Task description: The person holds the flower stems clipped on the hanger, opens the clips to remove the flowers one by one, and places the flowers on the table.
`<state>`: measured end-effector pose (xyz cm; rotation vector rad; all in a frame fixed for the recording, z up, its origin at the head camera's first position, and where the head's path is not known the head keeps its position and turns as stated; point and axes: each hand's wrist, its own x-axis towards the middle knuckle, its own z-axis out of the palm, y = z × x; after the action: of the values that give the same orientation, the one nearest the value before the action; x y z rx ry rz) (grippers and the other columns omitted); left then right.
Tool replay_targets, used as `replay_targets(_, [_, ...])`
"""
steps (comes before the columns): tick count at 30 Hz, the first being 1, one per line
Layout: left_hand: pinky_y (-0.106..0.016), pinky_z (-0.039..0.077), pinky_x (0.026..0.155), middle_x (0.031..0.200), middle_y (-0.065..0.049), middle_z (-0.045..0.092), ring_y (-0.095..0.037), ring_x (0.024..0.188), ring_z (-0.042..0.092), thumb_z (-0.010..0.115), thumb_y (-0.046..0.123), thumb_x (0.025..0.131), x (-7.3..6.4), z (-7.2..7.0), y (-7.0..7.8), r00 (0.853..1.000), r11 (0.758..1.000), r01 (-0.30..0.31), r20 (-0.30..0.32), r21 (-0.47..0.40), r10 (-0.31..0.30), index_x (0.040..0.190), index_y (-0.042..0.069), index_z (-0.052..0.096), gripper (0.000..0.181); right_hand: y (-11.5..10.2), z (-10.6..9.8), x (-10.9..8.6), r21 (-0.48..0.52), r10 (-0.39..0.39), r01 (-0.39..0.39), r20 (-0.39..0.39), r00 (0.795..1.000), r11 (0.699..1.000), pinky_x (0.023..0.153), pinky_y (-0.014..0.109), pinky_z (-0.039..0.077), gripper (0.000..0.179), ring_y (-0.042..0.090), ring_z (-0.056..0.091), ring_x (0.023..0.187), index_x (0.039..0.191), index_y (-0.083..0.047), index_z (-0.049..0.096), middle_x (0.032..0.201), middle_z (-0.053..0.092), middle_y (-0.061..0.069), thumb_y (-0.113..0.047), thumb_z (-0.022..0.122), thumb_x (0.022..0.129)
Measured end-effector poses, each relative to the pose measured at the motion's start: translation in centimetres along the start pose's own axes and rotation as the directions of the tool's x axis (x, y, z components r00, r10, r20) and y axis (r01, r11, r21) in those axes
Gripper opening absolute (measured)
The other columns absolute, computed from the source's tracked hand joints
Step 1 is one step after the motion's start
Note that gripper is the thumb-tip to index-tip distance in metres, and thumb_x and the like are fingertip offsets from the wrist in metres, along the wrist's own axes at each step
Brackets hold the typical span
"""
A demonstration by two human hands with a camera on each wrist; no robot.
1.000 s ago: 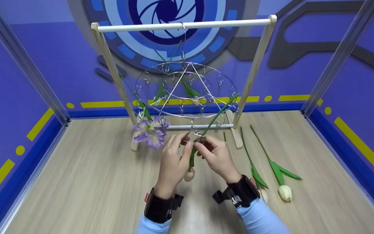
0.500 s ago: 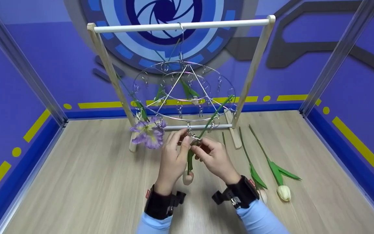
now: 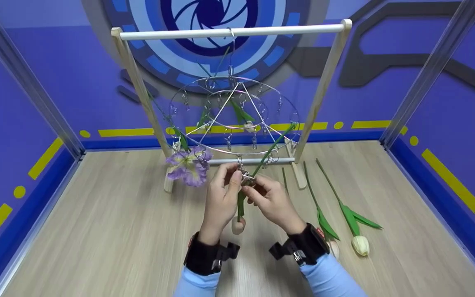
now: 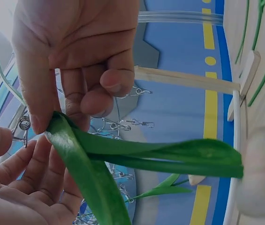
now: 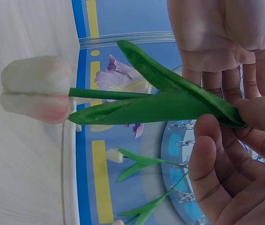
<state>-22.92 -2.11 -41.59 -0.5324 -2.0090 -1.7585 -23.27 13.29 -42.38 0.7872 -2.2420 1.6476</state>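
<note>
Head down, a pale pink-white tulip (image 3: pixel 238 226) hangs between both hands, its green stem slanting up right across the hanger's wire ring. My right hand (image 3: pixel 276 200) pinches it between thumb and fingers where the leaves (image 5: pixel 179 103) meet the stem. On the other side my left hand (image 3: pixel 224 194) pinches a small metal clip (image 4: pixel 24 123) at the front of the round clip hanger (image 3: pixel 241 154), close to the stem. Fingers partly cover the clip in the head view. A purple flower (image 3: pixel 190 166) hangs at the hanger's left, and white tulips (image 5: pixel 115 155) at its back.
The hanger hooks over the white top bar (image 3: pixel 171 34) of a wooden rack (image 3: pixel 330 78). Several other clips dangle round it. On the table at right lie a white tulip (image 3: pixel 361 245) and another stem with a leaf (image 3: pixel 326 222), its bloom partly behind the right wrist.
Both hands and the tulip have shifted slightly left and toward the person, the hanger's front tilting down with them. In the last half second they have barely moved.
</note>
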Motion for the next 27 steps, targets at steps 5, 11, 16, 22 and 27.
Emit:
replay_targets(5, [-0.032,0.051,0.088,0.108,-0.015,0.066,-0.024,0.098,0.063,0.054,0.010,0.107,0.09,-0.06,0.26,0.999,0.997,0.049,0.005,-0.057,-0.049,0.120,-0.004,0.062,0.020,0.00,-0.05,0.04,0.001,0.017,-0.017,0.004,1.000,1.000,0.059,0.022,0.051,0.011,0.015,0.063,0.066,0.105,0.004,0.070,0.085,0.068,0.012,-0.005,0.065,0.101])
replay_targets(11, [-0.033,0.049,0.089,0.105,-0.013,0.066,-0.021,0.097,0.061,0.056,0.010,0.106,0.14,0.01,0.30,0.996,0.994,0.092,-0.008,-0.063,-0.092,0.115,-0.003,0.063,0.017,0.09,-0.05,0.06,0.016,0.014,-0.014,0.008,1.000,1.000,0.063,0.022,0.053,0.012,0.009,0.062,0.071,0.108,0.005,0.070,0.090,0.069,0.013,-0.004,0.067,0.099])
replay_targets(16, [-0.037,0.049,0.091,0.103,-0.013,0.066,-0.022,0.097,0.061,0.058,0.009,0.105,0.16,0.11,0.25,0.995,0.993,0.098,-0.012,-0.064,-0.099,0.112,-0.002,0.063,0.014,0.16,-0.08,0.06,0.015,0.021,-0.021,0.015,1.000,1.000,0.065,0.022,0.054,0.012,0.010,0.062,0.074,0.108,0.005,0.069,0.091,0.069,0.014,-0.003,0.067,0.099])
replay_targets(22, [-0.035,0.049,0.090,0.100,-0.011,0.067,-0.021,0.096,0.062,0.061,0.009,0.104,0.15,0.24,0.14,0.997,0.997,0.067,-0.031,-0.047,-0.068,0.110,-0.001,0.065,0.012,0.28,-0.10,-0.02,-0.014,0.035,-0.034,0.016,0.999,0.999,0.066,0.023,0.053,0.013,0.012,0.064,0.075,0.108,0.004,0.071,0.090,0.071,0.013,-0.003,0.068,0.098])
replay_targets(27, [-0.033,0.047,0.087,0.099,-0.010,0.067,-0.021,0.093,0.060,0.061,0.010,0.103,0.10,0.29,0.24,0.997,0.997,0.062,-0.040,-0.034,-0.064,0.108,0.001,0.066,0.011,0.33,-0.07,-0.07,-0.023,0.049,-0.048,0.018,0.999,0.999,0.068,0.023,0.054,0.014,0.012,0.066,0.077,0.108,0.004,0.072,0.092,0.073,0.013,-0.005,0.070,0.098])
